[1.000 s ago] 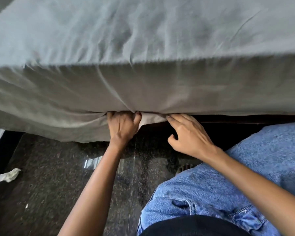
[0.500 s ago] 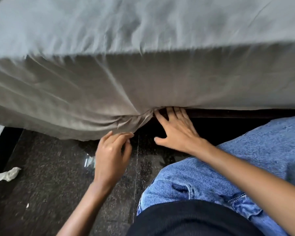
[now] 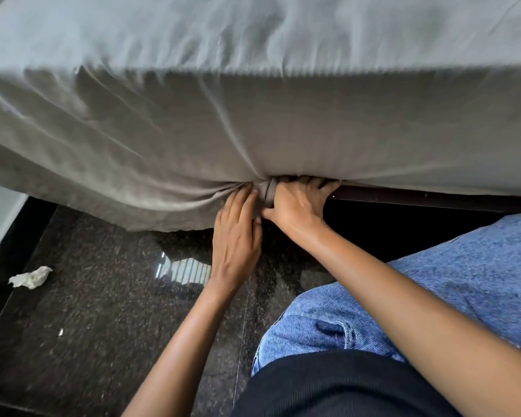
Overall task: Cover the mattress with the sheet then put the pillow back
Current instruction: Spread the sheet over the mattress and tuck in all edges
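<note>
my right hand (image 3: pixel 297 206) grips the bunched sheet (image 3: pixel 253 115), my left hand (image 3: pixel 236 236) presses right beside it, nearer the loose part.

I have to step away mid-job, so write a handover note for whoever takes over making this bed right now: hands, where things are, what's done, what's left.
Left hand: open, fingertips pressing the gathered sheet at the mattress's lower edge.
Right hand: grips a bunched fold of the sheet, fingers pushed in above the dark bed frame.
Done: the sheet covers the top and near side; to the right its edge looks tucked.
To do: tuck in the bunch and the loose flap hanging on the left, then put the pillow back. The pillow is not in view.
</note>
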`<control>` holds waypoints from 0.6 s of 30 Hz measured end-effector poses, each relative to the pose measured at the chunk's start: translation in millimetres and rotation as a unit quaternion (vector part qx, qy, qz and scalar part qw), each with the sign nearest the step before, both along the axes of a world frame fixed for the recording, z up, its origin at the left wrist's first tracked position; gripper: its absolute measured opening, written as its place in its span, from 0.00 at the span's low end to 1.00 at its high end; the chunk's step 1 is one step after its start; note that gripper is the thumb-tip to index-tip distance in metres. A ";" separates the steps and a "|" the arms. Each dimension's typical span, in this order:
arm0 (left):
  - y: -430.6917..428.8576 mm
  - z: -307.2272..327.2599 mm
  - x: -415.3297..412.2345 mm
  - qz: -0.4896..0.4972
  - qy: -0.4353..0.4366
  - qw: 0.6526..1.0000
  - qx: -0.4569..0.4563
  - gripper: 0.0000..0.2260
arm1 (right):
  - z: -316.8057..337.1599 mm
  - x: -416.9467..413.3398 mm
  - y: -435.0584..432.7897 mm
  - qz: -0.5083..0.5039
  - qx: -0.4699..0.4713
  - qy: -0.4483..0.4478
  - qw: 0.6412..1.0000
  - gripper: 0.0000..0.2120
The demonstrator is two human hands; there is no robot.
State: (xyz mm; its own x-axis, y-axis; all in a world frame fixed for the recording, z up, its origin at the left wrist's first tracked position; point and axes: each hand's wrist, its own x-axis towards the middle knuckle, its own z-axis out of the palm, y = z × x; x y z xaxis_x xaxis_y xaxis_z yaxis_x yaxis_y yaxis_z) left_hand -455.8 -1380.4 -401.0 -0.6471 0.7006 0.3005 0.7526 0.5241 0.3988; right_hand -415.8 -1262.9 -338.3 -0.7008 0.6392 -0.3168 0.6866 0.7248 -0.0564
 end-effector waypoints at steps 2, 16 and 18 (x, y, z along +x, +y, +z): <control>3.4 2.1 -9.5 0.031 0.042 0.998 -0.039 0.21 | -1.3 2.8 0.3 0.010 0.010 -0.006 1.000 0.39; 30.1 22.5 -76.1 0.118 0.056 0.971 -0.198 0.19 | 36.5 58.2 5.6 0.125 -0.151 -0.012 0.981 0.33; 35.4 23.3 -78.7 0.107 0.073 0.972 -0.194 0.21 | 39.0 51.9 -4.4 0.172 -0.136 0.034 0.975 0.26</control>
State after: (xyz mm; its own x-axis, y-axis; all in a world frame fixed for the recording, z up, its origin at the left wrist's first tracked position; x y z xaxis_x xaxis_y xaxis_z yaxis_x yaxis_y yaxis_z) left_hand -534.5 -1345.0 -377.8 -0.7602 0.6343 0.1407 0.6442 0.7640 0.0366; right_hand -363.9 -1267.4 -299.2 -0.8842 0.2621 -0.3867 0.3937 0.8636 -0.3150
